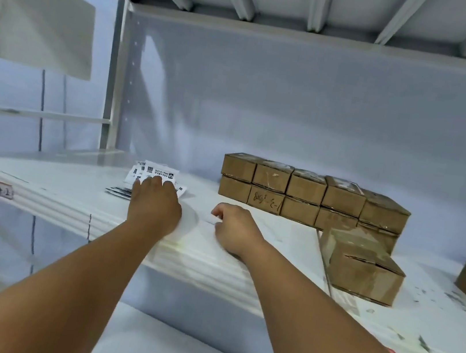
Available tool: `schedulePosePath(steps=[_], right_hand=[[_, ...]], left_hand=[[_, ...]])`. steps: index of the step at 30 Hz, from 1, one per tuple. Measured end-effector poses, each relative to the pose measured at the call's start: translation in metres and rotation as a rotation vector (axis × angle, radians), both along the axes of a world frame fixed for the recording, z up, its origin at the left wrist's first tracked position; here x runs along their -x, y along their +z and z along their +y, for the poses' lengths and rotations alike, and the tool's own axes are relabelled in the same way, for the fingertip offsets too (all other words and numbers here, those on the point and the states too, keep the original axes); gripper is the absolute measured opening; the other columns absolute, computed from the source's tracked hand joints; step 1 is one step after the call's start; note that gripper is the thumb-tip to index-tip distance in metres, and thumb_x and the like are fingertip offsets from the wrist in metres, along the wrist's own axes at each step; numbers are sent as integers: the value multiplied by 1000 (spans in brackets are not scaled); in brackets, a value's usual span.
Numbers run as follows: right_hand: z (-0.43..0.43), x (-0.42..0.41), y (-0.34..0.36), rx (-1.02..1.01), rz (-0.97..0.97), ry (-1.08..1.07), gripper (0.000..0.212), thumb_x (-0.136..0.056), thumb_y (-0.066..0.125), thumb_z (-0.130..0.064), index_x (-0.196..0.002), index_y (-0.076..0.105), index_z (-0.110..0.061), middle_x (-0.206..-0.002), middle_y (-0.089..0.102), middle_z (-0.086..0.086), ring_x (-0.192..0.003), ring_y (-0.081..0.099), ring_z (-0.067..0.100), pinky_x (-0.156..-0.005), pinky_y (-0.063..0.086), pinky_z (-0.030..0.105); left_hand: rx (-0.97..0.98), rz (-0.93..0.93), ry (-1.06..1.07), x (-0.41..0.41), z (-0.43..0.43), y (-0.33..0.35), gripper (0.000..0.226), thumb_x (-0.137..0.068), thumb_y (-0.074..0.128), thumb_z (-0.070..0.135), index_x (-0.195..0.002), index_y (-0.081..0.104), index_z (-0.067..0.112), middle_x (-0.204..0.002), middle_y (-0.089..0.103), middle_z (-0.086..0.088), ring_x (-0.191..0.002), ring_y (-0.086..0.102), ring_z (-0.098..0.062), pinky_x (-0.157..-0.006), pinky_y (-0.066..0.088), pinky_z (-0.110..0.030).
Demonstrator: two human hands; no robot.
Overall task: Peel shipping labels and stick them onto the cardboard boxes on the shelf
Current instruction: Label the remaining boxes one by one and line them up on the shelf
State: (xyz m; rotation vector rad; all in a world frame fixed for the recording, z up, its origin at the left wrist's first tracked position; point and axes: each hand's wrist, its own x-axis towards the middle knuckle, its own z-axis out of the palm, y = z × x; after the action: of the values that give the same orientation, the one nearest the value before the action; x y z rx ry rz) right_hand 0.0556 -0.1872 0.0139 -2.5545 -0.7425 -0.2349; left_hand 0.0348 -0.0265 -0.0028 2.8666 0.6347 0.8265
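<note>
White shelving is filling the head view, with a pale back panel behind and the ribbed underside of the next level overhead. On the shelf point(74, 179), the left hand point(154, 210) is reaching forward and its fingertips are lying on a loose pile of shipping labels point(157, 171), which are fanning out just beyond the knuckles. From behind, I cannot tell whether it is pinching a sheet or only pressing down. The right hand point(235, 231) is sitting just beside the left one with its fingers curled in; whether it is grasping anything pale, such as a liner, is hidden from here. Well to the right of that hand and further back, a stack of cardboard boxes point(313, 197) is standing two high, and one lone box point(363, 268) is resting nearer the shelf edge.

The risk, as I am judging it, is lying in the pile: the labels are overlapping, so a careless pull could be lifting two at once or sweeping the rest off the front lip. A peeled label could also be curling onto itself or onto the fingers while crossing the gap to the boxes.
</note>
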Motion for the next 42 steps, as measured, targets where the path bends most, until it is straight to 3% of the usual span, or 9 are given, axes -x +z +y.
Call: schedulePosePath(steps=[4,9,13,17,21,27,33,38,42], right_hand=[[3,-12,-6,17,-81,-50,48,-88,39,0,-131,50,-20,-129,54,5,-119,49,24,-92,44,32],[4,-11,-9,-38,-233,-47,33,-91,48,-12,-122,57,-20,-129,53,2,-119,46,20,-90,41,28],[4,-6,-9,-49,-411,16,23,-92,53,-22,-109,67,-16,-125,55,-3,-126,35,17,-99,34,26],[10,-1,-11,-10,-623,187,16,-78,61,-5,-88,72,-9,-99,68,5,-111,54,26,-84,50,38],[17,-2,-3,261,-456,238,39,-91,47,-7,-127,58,-16,-128,58,6,-132,36,21,-103,35,34],[40,-6,8,459,-342,303,50,-95,34,-7,-143,39,-18,-151,36,1,-142,23,22,-113,25,38],[32,-15,-4,304,-84,279,56,-92,29,-5,-141,43,-27,-149,40,-5,-143,22,21,-112,27,38],[35,-8,-5,114,-308,100,31,-92,41,-17,-115,63,-16,-112,64,11,-107,56,30,-78,48,33],[30,-5,6,-351,-164,-16,32,-97,45,-39,-110,64,-17,-105,69,2,-96,62,22,-77,48,32]], left_hand=[[4,39,87,-3,3,-2,29,-87,41,21,-110,57,12,-112,58,-8,-112,51,-28,-103,29,-40],[-3,15,78,0,3,0,18,-85,42,12,-96,55,16,-98,64,-5,-99,58,-25,-106,28,-38],[59,-12,1,-1,3,0,15,-89,44,11,-99,54,10,-105,60,-12,-101,55,-30,-82,38,-33],[117,-1,75,-2,6,-3,31,-89,48,28,-114,48,10,-118,53,-16,-112,46,-35,-92,36,-37],[243,50,112,-1,6,0,44,-88,47,34,-124,38,11,-121,56,-14,-115,46,-32,-85,36,-36],[290,-8,104,0,3,3,47,-91,46,25,-132,32,8,-117,59,-13,-113,52,-31,-75,37,-35],[246,-42,101,6,1,4,30,-91,38,7,-120,46,4,-116,59,-16,-109,56,-33,-81,43,-36],[-66,-220,-57,10,-5,4,36,-86,42,-3,-121,51,3,-103,65,-18,-95,61,-36,-71,44,-38],[-164,-311,-213,11,-5,7,53,-87,35,-7,-139,41,2,-137,49,-23,-130,42,-38,-106,33,-42]])
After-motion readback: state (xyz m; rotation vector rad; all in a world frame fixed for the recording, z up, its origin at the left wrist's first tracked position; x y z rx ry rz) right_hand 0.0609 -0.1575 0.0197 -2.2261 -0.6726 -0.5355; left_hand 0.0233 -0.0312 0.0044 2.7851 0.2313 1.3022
